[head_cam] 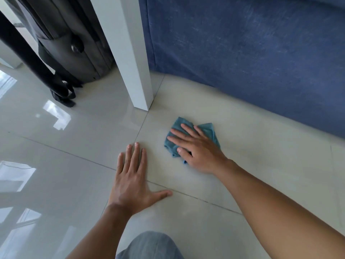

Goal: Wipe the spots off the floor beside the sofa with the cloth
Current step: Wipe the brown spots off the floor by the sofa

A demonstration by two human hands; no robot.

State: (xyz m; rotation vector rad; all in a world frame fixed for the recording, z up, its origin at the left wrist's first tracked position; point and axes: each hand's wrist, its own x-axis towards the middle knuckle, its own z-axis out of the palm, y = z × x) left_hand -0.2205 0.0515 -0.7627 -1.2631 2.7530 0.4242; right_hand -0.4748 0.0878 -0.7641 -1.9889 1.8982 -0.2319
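Note:
A crumpled teal cloth [209,130] lies on the pale glossy tile floor [261,156] close to the blue sofa [252,53]. My right hand [197,150] lies flat on top of the cloth, fingers spread, pressing it to the tile. My left hand [132,180] rests palm-down on the bare floor to the left of the cloth, fingers apart, holding nothing. I see no clear spots on the tile around the cloth.
A white post [130,53] stands on the floor just left of the sofa's corner. Behind it are a dark grey bag [74,43] and black straps [63,94]. My knee in grey fabric [151,245] shows at the bottom edge.

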